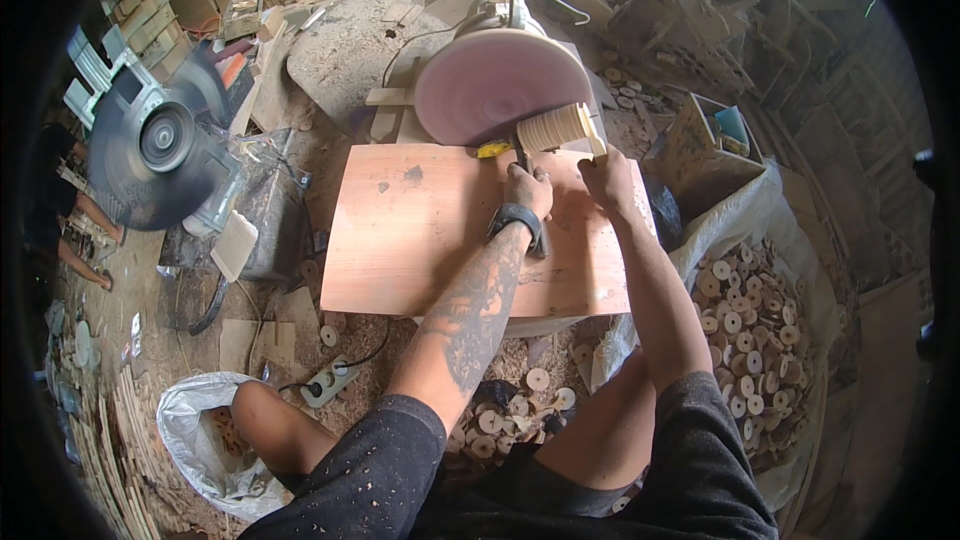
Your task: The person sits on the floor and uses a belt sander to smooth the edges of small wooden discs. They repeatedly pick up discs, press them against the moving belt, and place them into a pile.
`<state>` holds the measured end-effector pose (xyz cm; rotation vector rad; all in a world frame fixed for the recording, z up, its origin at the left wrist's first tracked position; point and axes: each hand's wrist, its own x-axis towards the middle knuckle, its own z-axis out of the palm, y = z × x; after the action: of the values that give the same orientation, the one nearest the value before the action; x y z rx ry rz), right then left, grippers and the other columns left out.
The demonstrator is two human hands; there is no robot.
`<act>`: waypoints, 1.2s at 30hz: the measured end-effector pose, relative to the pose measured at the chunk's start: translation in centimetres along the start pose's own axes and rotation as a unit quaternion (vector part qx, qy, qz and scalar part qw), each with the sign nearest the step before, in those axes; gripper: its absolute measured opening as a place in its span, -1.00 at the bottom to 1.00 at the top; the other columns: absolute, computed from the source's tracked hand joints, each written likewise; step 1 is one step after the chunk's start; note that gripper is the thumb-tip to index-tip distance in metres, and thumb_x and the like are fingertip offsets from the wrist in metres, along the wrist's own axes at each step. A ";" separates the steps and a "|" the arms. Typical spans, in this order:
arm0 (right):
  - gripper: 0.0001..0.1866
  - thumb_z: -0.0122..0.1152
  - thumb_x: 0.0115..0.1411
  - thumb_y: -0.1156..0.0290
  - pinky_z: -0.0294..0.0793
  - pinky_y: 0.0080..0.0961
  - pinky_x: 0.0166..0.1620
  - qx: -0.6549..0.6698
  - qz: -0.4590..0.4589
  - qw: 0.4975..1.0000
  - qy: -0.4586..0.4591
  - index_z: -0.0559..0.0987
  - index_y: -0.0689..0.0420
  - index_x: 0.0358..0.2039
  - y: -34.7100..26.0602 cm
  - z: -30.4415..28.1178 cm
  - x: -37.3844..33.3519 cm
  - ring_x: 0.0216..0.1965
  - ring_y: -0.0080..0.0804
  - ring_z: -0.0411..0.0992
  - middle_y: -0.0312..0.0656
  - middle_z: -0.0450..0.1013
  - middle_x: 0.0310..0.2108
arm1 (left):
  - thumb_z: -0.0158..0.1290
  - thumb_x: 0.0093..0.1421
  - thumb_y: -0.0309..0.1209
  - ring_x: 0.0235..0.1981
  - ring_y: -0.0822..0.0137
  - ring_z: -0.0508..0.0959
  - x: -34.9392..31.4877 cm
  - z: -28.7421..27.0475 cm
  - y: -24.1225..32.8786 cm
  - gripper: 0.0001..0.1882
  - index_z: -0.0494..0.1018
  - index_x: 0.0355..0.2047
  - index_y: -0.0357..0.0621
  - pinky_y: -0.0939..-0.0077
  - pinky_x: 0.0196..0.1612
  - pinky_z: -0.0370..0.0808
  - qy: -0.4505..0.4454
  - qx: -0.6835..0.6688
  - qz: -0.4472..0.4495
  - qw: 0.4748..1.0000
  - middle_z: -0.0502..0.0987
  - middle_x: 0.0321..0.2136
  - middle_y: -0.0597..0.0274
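Note:
A stack of round wooden discs (552,127) lies on its side against the reddish face of a disc sander (480,85), above the far edge of a wooden board (400,240). My left hand (530,190) is closed around a dark bar (541,243) whose far end reaches the stack. A yellow piece (491,149) sticks out left of that end; I cannot tell whether they are joined. My right hand (608,182) grips a pale wooden stick (594,135) at the right end of the stack. Its fingertips are partly hidden.
On the left stands a circular saw (160,140) with a blurred blade. At the right a large sack (745,205) holds many wooden discs; a smaller white sack (180,430) stands by my left knee. A power strip (330,381) lies below the board. Another person's hand (103,280) shows at far left.

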<state>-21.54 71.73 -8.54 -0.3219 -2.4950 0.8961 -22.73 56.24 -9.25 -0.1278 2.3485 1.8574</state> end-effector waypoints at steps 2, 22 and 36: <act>-0.73 0.17 -0.01 0.35 0.43 -0.18 -0.36 -0.001 -0.004 1.000 0.000 0.50 0.31 -0.38 -0.1 -0.1 0.0 -0.47 0.00 0.50 0.12 0.48 -0.55 | -0.05 0.26 -0.25 -0.70 0.06 0.58 0.0 0.0 0.0 -0.59 0.21 -0.14 -0.43 0.32 -0.72 0.54 0.000 -0.001 -0.001 1.000 0.55 -0.42 -0.17; -0.75 0.18 -0.02 0.37 0.44 -0.19 -0.36 0.012 0.005 1.000 0.005 0.50 0.31 -0.40 0.1 0.1 0.0 -0.48 -0.02 0.50 0.10 0.49 -0.55 | -0.03 0.21 -0.24 -0.70 0.06 0.58 -0.3 -0.2 0.5 -0.52 0.23 -0.06 -0.45 0.31 -0.72 0.54 0.002 -0.003 -0.018 1.000 0.54 -0.32 -0.23; -0.76 0.18 -0.02 0.37 0.45 -0.18 -0.35 -0.017 -0.007 1.000 0.015 0.51 0.31 -0.41 0.4 0.4 0.4 -0.46 0.00 0.52 0.11 0.50 -0.56 | -0.06 0.25 -0.28 -0.69 0.04 0.58 -0.1 0.1 0.0 -0.60 0.22 -0.14 -0.46 0.31 -0.71 0.56 0.015 -0.006 0.016 1.000 0.54 -0.41 -0.23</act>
<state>-22.05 71.94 -8.90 -0.3272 -2.4838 0.8384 -22.58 56.36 -9.30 -0.1216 2.3720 1.8982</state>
